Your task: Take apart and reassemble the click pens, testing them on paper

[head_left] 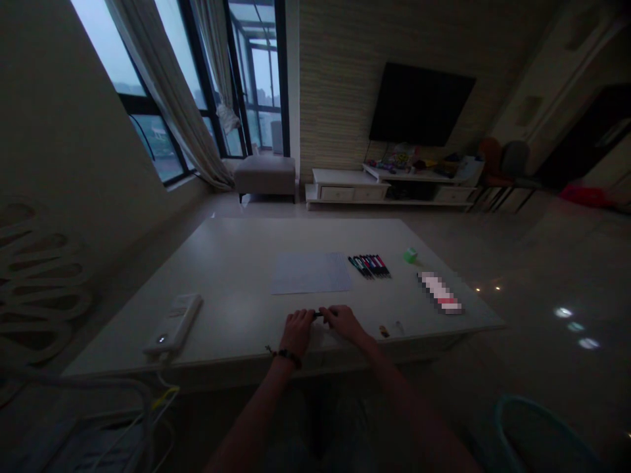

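My left hand [298,330] and my right hand [345,322] rest close together on the near edge of a pale table [236,295]. Both have curled fingers that meet on a small dark object [318,316], likely a pen; the room is too dim to name it surely. A dark bracelet circles my left wrist. Just beyond my hands lies a sheet of paper [311,272]. To its right sits a row of several pens [369,266].
A green small object [410,255] and a blurred flat item [440,293] lie at the table's right. A white power strip [175,324] sits at the left, cables hanging below. Two tiny items [391,328] lie near the front edge. TV [419,104], cabinet, ottoman [265,176] stand beyond.
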`<state>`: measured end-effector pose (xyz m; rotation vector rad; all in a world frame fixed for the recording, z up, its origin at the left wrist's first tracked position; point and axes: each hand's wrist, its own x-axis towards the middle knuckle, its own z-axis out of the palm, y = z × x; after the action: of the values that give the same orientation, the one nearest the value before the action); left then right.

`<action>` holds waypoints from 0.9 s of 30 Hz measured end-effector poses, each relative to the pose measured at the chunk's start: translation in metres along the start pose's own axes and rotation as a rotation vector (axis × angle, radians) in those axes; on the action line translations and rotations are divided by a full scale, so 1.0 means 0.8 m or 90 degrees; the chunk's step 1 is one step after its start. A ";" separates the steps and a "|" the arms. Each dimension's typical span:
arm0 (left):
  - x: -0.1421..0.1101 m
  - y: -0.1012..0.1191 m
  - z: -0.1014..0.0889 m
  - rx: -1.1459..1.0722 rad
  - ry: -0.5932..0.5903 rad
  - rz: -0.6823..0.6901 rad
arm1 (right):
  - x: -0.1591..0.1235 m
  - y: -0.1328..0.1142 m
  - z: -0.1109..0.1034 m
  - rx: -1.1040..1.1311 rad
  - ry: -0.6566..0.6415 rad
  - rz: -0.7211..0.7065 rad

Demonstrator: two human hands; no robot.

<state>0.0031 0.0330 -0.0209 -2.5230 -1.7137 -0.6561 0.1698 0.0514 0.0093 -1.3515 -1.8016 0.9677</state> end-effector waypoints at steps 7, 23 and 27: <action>-0.001 0.001 0.003 -0.001 0.020 0.030 | 0.000 0.010 -0.004 0.122 -0.029 -0.014; -0.002 -0.001 0.002 -0.005 0.027 0.021 | 0.002 0.014 0.005 0.070 0.016 0.027; -0.001 0.000 0.001 -0.019 0.023 0.012 | 0.001 0.013 -0.003 0.082 -0.031 0.004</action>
<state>0.0032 0.0323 -0.0218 -2.5274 -1.6783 -0.7262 0.1764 0.0547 0.0012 -1.2651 -1.7399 1.1090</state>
